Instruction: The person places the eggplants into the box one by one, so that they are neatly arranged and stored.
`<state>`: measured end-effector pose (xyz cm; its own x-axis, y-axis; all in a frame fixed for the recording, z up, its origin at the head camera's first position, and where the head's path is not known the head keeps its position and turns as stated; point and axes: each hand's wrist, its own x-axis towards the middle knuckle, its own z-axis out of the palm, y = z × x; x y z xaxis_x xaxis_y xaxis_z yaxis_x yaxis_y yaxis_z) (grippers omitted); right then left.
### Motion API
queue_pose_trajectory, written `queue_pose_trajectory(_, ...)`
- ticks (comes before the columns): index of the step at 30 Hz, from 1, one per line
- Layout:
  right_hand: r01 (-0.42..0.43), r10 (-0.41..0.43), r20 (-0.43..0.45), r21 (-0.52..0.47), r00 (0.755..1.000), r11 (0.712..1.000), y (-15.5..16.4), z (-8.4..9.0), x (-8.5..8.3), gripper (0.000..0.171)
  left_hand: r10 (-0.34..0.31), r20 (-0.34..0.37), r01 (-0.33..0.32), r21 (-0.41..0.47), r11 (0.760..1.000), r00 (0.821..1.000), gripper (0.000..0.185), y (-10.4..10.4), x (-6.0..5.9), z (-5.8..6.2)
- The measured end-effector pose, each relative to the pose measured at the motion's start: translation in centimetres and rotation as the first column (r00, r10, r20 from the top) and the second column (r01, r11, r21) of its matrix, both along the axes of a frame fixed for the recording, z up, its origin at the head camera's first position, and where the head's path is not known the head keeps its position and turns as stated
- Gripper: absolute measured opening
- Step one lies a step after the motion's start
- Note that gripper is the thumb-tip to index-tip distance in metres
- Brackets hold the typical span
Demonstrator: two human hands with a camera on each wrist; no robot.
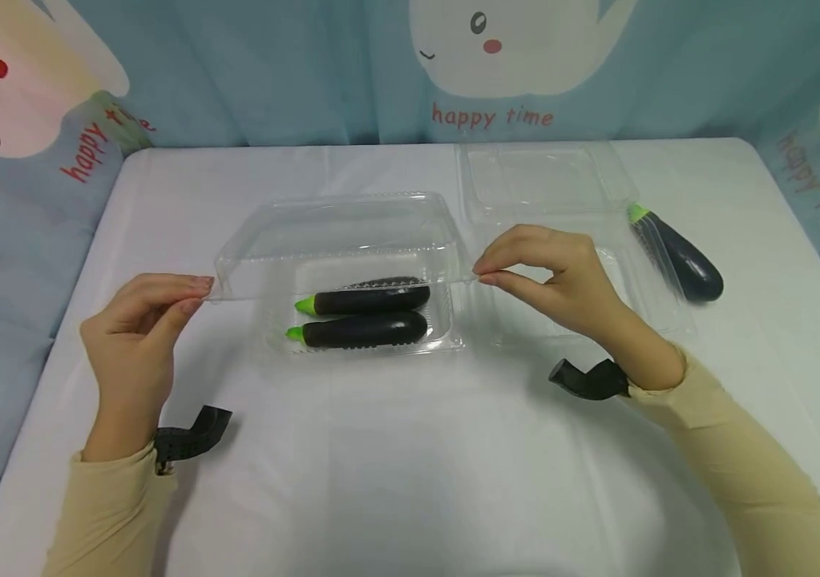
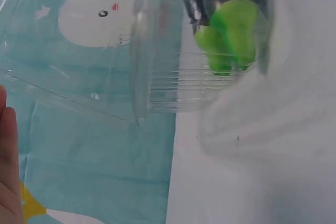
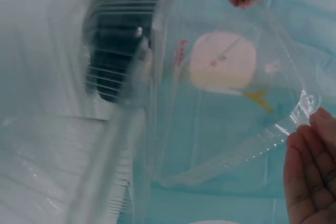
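Two dark eggplants with green stems lie side by side in the base of a clear plastic clamshell box (image 1: 446,320); the nearer eggplant (image 1: 366,329) shows fully, the farther eggplant (image 1: 373,300) partly through plastic. The box's hinged lid (image 1: 352,228) stands raised and tilted over them. My left hand (image 1: 139,336) pinches the lid's front left corner between thumb and fingers. At the front right corner, my right hand (image 1: 561,276) pinches the lid the same way. In the right wrist view both hands appear at the lid's edge, the right hand (image 3: 312,171) closest.
A second clear clamshell box (image 1: 547,184) stands open at the back right, partly behind my right hand. Another eggplant (image 1: 684,256) lies against its right side. Black wrist mounts (image 1: 193,433) stick out from both sleeves. A printed blue curtain (image 1: 294,72) borders the white table.
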<state>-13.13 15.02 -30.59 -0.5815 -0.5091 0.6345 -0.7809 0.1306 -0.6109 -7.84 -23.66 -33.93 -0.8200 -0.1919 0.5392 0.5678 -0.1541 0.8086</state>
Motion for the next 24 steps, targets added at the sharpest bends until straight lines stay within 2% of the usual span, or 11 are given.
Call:
queue_pose_trajectory(5,0.000,0.001,-0.028,0.015,1.000,1.000,-0.2,-0.7,0.7,0.027,0.063,0.011,-0.063,-0.021,0.998,0.998,0.011,0.2,1.0,-0.4)
queue_pose_trajectory(8,-0.002,0.002,-0.005,0.026,1.000,1.000,-0.1,-1.2,1.1,0.022,0.099,0.024,-0.097,-0.054,0.994,0.995,0.011,0.3,1.6,-0.8)
queue_pose_trajectory(11,0.001,-0.001,0.017,0.040,1.000,0.999,-0.2,-1.8,1.5,0.007,0.123,0.040,-0.120,-0.070,0.990,0.992,0.012,0.4,1.9,-1.3)
queue_pose_trajectory(17,0.037,-0.037,-0.003,0.056,0.999,0.998,-0.5,-2.9,2.2,0.027,0.147,0.105,-0.145,-0.026,0.989,0.984,0.012,0.8,2.4,-2.3)
queue_pose_trajectory(24,0.070,-0.060,-0.100,0.101,0.993,0.992,-0.5,-3.9,2.6,0.024,0.144,0.148,-0.140,-0.037,0.989,0.978,0.014,0.8,2.7,-2.7)
